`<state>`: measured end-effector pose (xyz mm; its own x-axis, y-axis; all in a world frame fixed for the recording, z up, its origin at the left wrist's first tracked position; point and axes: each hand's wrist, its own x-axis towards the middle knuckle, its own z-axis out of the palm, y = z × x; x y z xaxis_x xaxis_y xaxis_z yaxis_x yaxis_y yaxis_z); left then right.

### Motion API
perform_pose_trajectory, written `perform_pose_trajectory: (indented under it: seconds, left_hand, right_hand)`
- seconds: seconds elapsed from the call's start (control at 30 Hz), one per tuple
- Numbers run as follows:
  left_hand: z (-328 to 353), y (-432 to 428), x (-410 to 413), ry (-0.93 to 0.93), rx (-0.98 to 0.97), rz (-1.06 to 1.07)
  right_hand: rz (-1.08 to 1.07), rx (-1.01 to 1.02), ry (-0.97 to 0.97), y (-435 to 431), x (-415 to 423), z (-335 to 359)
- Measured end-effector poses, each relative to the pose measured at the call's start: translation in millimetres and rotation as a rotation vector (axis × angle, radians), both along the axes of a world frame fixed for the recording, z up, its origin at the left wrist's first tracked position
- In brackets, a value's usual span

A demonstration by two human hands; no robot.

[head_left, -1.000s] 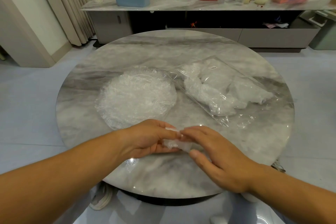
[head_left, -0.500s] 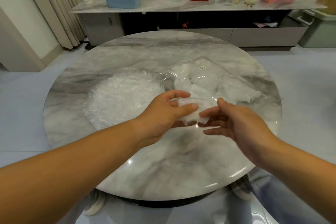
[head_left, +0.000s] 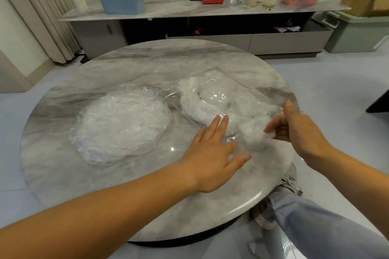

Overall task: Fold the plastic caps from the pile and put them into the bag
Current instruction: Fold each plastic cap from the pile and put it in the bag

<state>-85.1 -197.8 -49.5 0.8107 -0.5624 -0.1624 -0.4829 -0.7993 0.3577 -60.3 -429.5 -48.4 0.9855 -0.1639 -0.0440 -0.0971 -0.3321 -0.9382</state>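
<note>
on the table (head_left: 147, 65): bag (head_left: 216, 90), right of pile (head_left: 122, 124). our left hand (head_left: 212, 151), fingers spread, presses the bag's near edge; our right hand (head_left: 299, 128) pinches a folded cap (head_left: 255, 134) at its near end. step: bagging. next, we judge: push cap inside, release.

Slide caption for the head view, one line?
Right hand holds a folded cap at the bag; flat left hand rests on its edge, pile alongside.

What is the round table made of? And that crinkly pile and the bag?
The table looks like polished marble or a marble-look slab: grey veins, shiny reflections. The pile of caps seems thin clear plastic film, crinkled and glinting. The bag looks like smoother clear plastic; what's inside shows through.
</note>
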Motion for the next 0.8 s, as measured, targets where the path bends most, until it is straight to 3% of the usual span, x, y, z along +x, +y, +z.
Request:
perform_pose_trajectory:
  seconds: [0.13,0.33,0.57,0.8]
  left_hand:
    - [-7.3,-0.2,-3.2,-0.12,0.181,-0.012]
    - [-11.6,8.8,-9.0,-0.214,0.195,-0.004]
    - [-14.2,25.2,-10.3,-0.105,0.028,-0.055]
    - [-19.1,41.9,-10.3,-0.055,0.007,-0.152]
  right_hand:
    - [0.11,-0.168,0.045,-1.4,0.0,-4.3]
    - [0.176,-0.216,0.131,-1.2,2.4,-7.1]
    - [0.121,0.16,0.31,23.7,4.3,2.0]
    - [0.212,0.266,0.508,52.8,23.8,2.4]
